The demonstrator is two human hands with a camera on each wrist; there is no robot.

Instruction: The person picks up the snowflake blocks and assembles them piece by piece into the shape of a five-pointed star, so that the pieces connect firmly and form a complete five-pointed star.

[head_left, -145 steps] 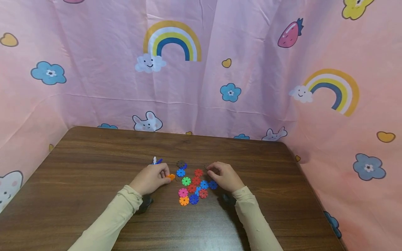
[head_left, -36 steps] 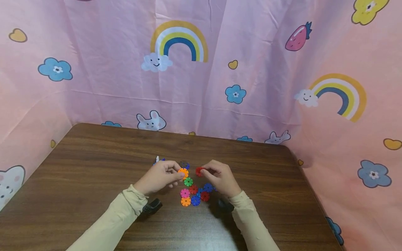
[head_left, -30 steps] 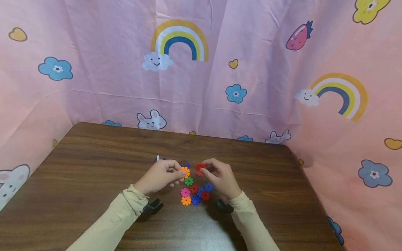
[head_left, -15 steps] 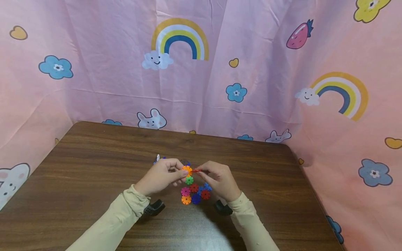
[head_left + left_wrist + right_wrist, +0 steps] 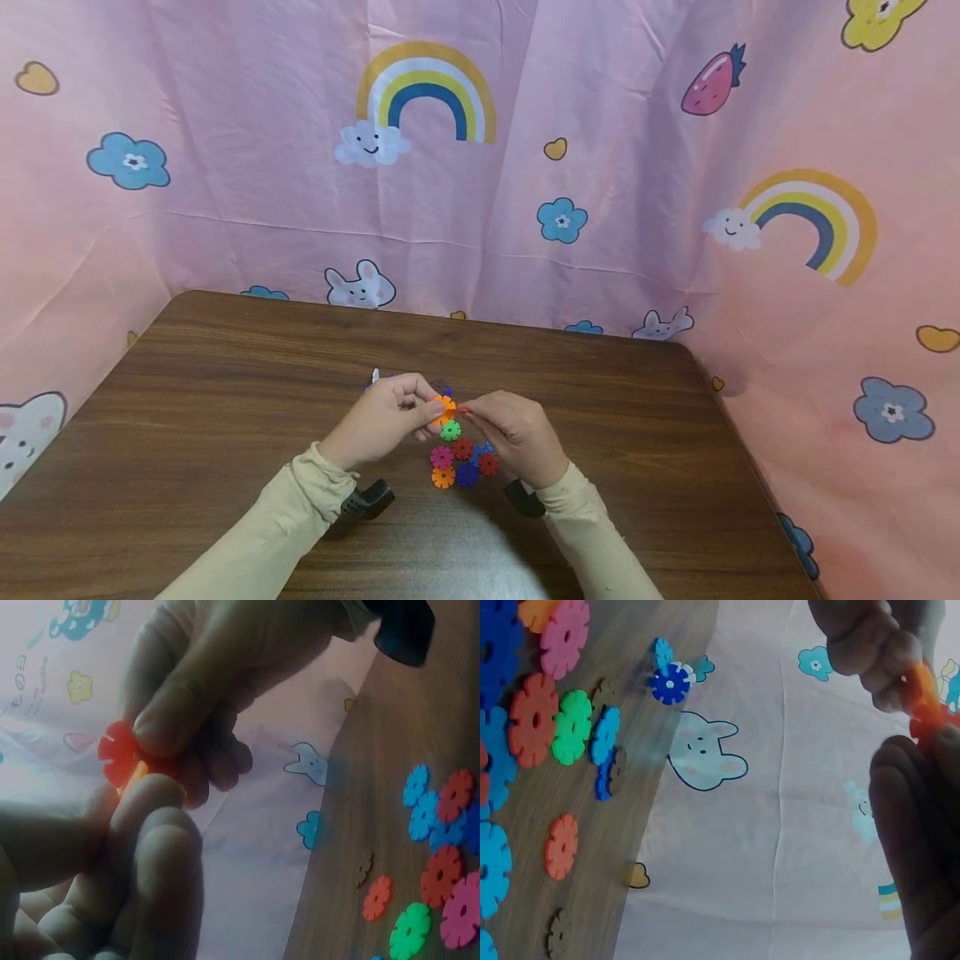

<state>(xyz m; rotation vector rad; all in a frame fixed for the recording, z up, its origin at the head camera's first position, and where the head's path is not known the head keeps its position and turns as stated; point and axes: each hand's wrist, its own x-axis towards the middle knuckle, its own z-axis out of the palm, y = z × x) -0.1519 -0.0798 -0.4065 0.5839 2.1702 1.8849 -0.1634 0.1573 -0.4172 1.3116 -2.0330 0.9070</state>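
My left hand (image 5: 382, 421) pinches an orange notched disc (image 5: 446, 406), a flower-shaped linking piece, above the table. A red notched disc (image 5: 116, 754) is pinched between the thumb and fingers of my right hand (image 5: 525, 433). In the head view the red disc is turned edge-on, its rim meeting the orange one's right side. The left wrist view has the two discs crossing at an angle, rims touching; how deep the slots engage is hidden by fingertips. Below the hands lie a green disc (image 5: 450, 430), a pink disc (image 5: 442, 457) and a second orange disc (image 5: 443, 477).
More loose discs, red (image 5: 488, 464), dark blue (image 5: 467, 474) and brown (image 5: 559, 934), lie on the wooden table (image 5: 262, 400). Blue and white discs joined together (image 5: 671, 682) stand behind my left hand. A patterned curtain (image 5: 480, 208) hangs behind the table's far edge.
My left hand has raised the orange disc and moved right. My right hand has picked up a red disc, turned it edge-on and brought it against the orange one.
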